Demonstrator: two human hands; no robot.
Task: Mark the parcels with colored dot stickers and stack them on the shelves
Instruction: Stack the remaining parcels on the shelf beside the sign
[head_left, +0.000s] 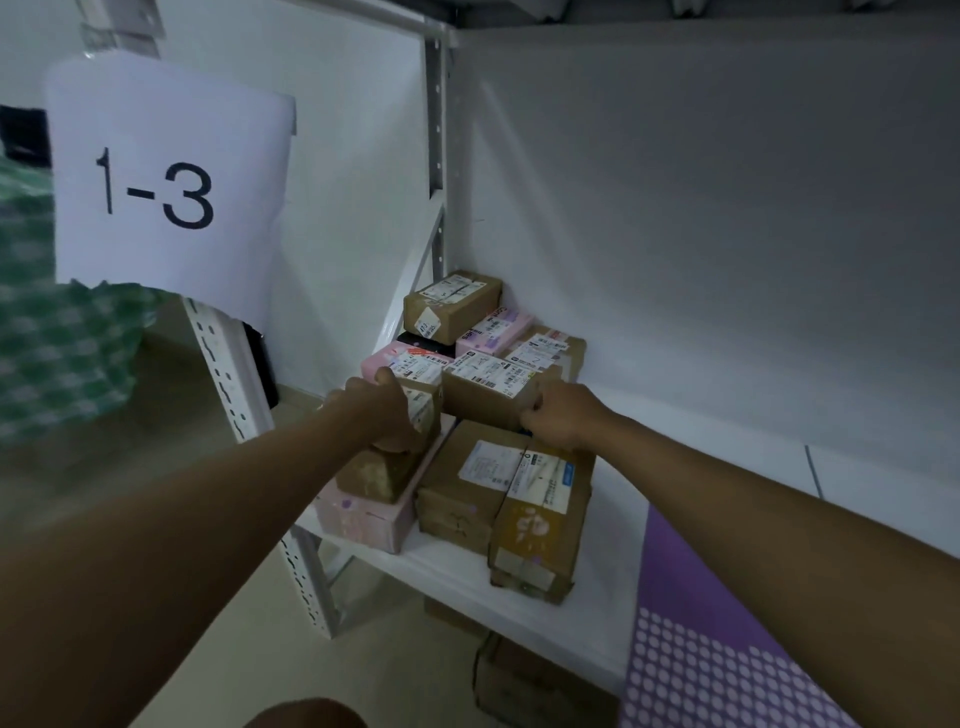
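Head view: the parcel in hand is a small brown box (423, 410) with a white label on its near face; your left hand (387, 410) wraps its left side, fingers curled closed around it, and holds it over another brown box (376, 475) that rests on a pink carton (363, 514) at the left front of the shelf (597, 597); whether the two brown boxes touch cannot be told. Just to its right, a larger labelled brown box (485, 387) lies on top of the stack; your right hand (558, 415) presses a closed fist against its right end; the fingertips are folded under, so you cannot tell whether they pinch an edge or only brace it.

The step in hand appears to be stacking, not marking; no coloured dot sticker is legible on either box from here. The next move calls for lowering the small box squarely onto its support, keeping the label outward, then opening the left fingers only once it sits flat; steady the larger box with the right hand so that the pile does not shift.

Around these, two long brown parcels (519, 499) lie side by side at the front; further boxes, brown and pink, fill the back corner (452, 306). A purple dotted sheet (701, 649) covers the shelf's right part; a paper sign reading 1-3 (161, 192) hangs at upper left beside the white upright (223, 374).
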